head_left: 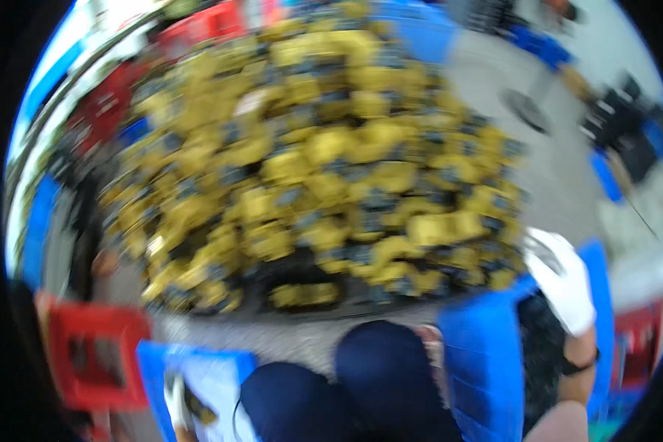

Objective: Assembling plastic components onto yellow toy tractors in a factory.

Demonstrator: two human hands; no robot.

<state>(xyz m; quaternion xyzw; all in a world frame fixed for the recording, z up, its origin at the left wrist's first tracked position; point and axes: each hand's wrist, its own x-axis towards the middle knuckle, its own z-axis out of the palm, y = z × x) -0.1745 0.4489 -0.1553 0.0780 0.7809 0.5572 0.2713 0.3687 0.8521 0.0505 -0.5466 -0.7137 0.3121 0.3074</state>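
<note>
A big heap of yellow and dark grey parts [331,155] fills the space before me, smeared by motion. My right hand [563,283], in a white glove, is at the heap's right edge above a blue crate [482,368] of dark pieces. A small grey part [544,254] shows at its curled fingers, its kind unclear. Low on the left, my left hand [175,401], also white-gloved, is at a second blue crate [199,353] with a pale inside. Its fingers appear closed on a dark and yellow part [200,409]; blur hides the exact grip.
A red stool-like crate [99,353] stands at the left, another red crate [639,342] at the far right. My knees [379,383] are between the two blue crates. A blue bin [420,29] is behind the heap; dark boxes [622,129] sit at the right.
</note>
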